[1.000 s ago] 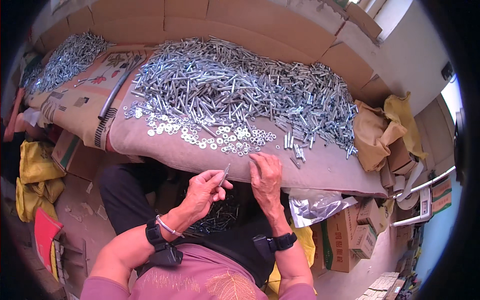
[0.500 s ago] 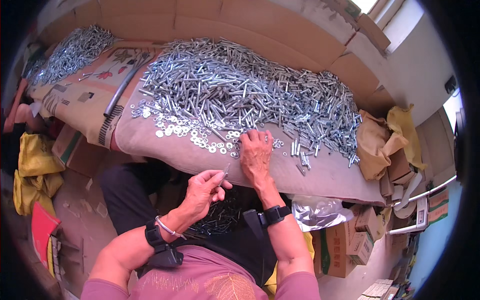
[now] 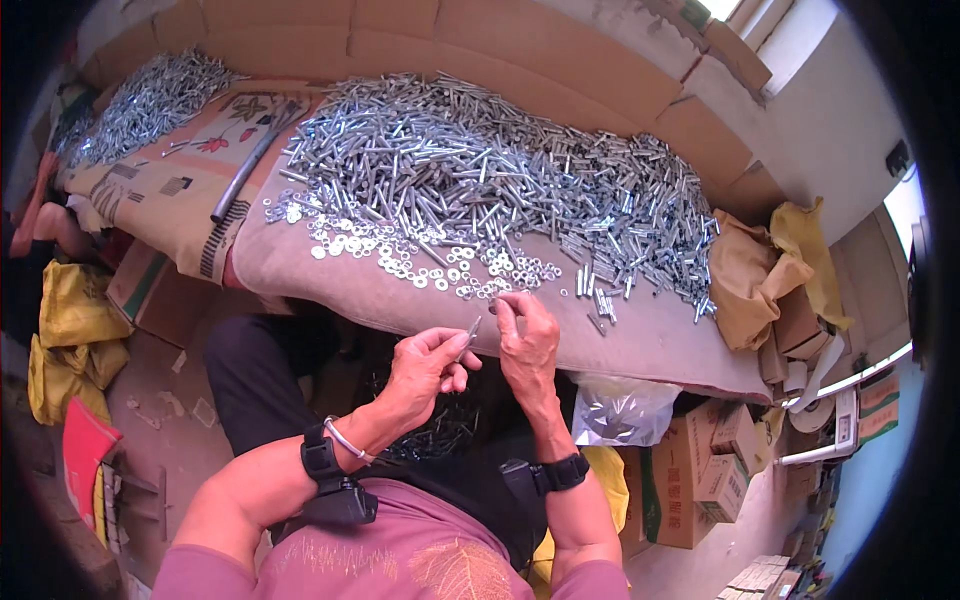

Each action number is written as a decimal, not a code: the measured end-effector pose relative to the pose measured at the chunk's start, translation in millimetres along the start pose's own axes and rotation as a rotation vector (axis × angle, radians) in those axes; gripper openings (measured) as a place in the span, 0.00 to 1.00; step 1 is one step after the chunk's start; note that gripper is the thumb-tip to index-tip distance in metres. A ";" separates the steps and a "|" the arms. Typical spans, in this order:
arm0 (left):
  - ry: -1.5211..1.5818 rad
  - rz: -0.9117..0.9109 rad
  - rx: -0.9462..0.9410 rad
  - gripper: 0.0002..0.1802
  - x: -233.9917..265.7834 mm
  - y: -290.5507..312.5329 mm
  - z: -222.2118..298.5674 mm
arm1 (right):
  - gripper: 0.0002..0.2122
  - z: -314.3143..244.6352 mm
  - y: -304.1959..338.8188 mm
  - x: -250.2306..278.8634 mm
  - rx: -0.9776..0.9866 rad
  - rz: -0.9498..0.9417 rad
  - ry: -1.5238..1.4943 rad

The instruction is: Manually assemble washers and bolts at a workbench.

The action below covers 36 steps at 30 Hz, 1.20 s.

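Note:
My left hand (image 3: 422,378) is closed around a thin metal bolt (image 3: 473,330), its tip pointing up and away from me. Just to its right, my right hand (image 3: 528,348) has thumb and fingers bent together in a pinch, at the padded surface's near edge. Whatever sits in those fingertips is too small to name. Flat washers (image 3: 352,243) and small rings (image 3: 500,266) lie scattered beyond my hands. Behind them spreads a large heap of metal sleeves and rods (image 3: 440,165). Several short metal sleeves (image 3: 602,303) lie apart, right of my right hand.
Cardboard (image 3: 560,60) lines the back of the padded surface (image 3: 660,352). A dark metal tube (image 3: 250,172) and a second metal heap (image 3: 165,95) are at left. Dark bolts (image 3: 440,430) lie below my hands. Boxes (image 3: 672,490) and a clear plastic bag (image 3: 620,410) stand right.
My right hand has drawn back from the small rings toward me and now pinches beside my left hand. My left hand has shifted slightly right, still holding the bolt.

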State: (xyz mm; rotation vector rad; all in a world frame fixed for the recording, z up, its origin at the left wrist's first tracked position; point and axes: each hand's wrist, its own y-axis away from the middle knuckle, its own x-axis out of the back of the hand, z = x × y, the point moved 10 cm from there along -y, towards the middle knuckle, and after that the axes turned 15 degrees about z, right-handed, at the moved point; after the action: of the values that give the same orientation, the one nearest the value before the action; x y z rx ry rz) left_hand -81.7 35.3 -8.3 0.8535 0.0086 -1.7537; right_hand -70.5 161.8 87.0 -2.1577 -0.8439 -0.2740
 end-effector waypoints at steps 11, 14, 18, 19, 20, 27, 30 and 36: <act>-0.009 -0.033 0.030 0.12 -16.9 11.1 -15.7 | 0.05 2.6 31.1 23.2 -0.270 0.057 -0.232; 0.051 -0.048 0.060 0.12 -17.7 10.4 -19.0 | 0.05 -11.0 30.3 30.1 -0.124 0.100 -0.144; 0.113 -0.070 0.085 0.12 -18.3 9.1 -15.4 | 0.04 -34.3 30.8 42.0 0.166 0.191 -0.053; 0.113 -0.069 0.087 0.12 -17.7 8.7 -15.3 | 0.04 -31.5 30.3 46.3 0.146 0.221 -0.051; 0.110 -0.067 0.087 0.12 -16.9 8.2 -15.2 | 0.04 -26.1 28.5 48.0 0.115 0.226 -0.024; 0.037 -0.083 0.066 0.13 -17.9 11.1 -11.5 | 0.05 -12.2 31.9 36.4 -0.042 0.143 -0.058; 0.027 -0.069 0.066 0.12 -14.3 9.9 -11.5 | 0.05 -22.8 33.1 36.1 0.079 0.145 -0.045; -0.117 -0.015 -0.116 0.11 -5.7 5.4 11.7 | 0.04 -41.9 28.6 28.0 0.185 0.146 -0.011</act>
State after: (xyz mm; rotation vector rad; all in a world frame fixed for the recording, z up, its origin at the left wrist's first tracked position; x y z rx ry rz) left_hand -82.8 33.2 5.6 0.6678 0.0390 -1.7961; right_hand -27.5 130.8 110.3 -2.0364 -0.6854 -0.1058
